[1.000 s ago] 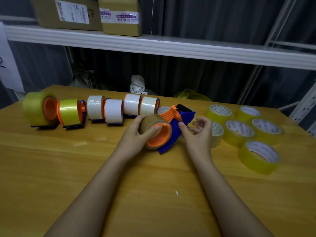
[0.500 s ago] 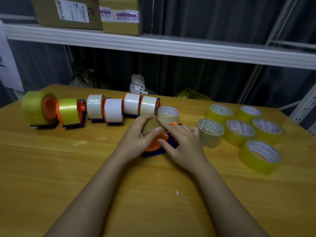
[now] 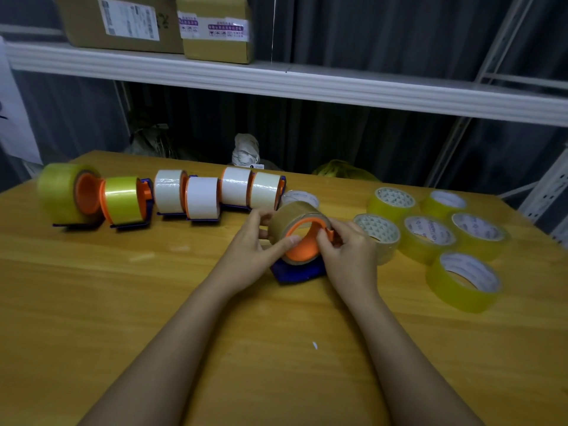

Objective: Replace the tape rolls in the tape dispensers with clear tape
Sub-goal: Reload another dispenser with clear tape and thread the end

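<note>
My left hand [image 3: 255, 250] grips the brown tape roll [image 3: 289, 218] seated on the orange-and-blue plastic tape dispenser [image 3: 299, 270], thumb laid across the roll's near rim. My right hand [image 3: 349, 250] pinches the dispenser's orange hub [image 3: 302, 247] at its right edge, fingers curled. The dispenser rests on the yellow wooden table [image 3: 123, 302], centre. Six loaded dispensers [image 3: 172, 196] stand in a row to the left. Loose clear tape rolls [image 3: 430, 235] lie flat just right of my right hand.
</note>
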Tool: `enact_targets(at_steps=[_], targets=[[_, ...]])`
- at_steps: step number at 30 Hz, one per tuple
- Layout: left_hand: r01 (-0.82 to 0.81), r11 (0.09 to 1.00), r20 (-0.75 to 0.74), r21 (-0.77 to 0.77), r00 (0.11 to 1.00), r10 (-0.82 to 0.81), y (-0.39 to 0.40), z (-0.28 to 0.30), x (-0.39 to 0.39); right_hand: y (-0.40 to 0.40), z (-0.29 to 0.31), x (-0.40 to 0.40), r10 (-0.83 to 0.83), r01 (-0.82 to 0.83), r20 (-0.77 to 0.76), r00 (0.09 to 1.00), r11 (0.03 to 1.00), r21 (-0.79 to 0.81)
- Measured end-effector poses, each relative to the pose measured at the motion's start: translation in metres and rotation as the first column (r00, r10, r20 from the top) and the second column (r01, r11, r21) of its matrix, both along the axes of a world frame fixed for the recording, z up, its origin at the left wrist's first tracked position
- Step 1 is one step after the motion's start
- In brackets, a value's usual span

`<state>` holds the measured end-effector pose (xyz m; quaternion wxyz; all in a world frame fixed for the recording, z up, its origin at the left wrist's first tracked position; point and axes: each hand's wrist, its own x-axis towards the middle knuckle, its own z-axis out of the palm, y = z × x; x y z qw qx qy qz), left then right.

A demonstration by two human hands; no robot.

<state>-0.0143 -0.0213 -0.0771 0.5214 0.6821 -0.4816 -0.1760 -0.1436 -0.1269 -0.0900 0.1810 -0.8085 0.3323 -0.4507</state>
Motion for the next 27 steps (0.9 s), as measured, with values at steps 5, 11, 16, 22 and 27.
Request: enact_targets(at_steps=[5,11,16,22,27], targets=[[-0.042,0.998,-0.044,-0.057,0.998,0.039,0.000,-0.002,0.001,0.001,0.003,-0.001,0.050,-0.050,-0.030,0.998,0.999,0.020],[-0.101,0.990,-0.002,-0.094,0.995,0.101,0.000,-0.001,0.003,-0.002,0.008,-0.011,0.183,-0.169,-0.127,0.975,0.979,0.113],[-0.063,0.992,0.008,-0.109,0.998,0.064,0.000,-0.002,0.004,-0.006,0.013,-0.018,0.370,-0.338,-0.029,0.929,0.876,0.343],[-0.031,0.995,0.011,-0.095,0.999,0.032,0.002,-0.004,0.004,-0.007,0.017,-0.022,0.424,-0.376,-0.031,0.905,0.832,0.409],[-0.022,0.996,0.006,-0.083,1.000,0.022,0.001,-0.006,0.003,-0.007,0.018,-0.023,0.454,-0.396,-0.036,0.890,0.812,0.428]])
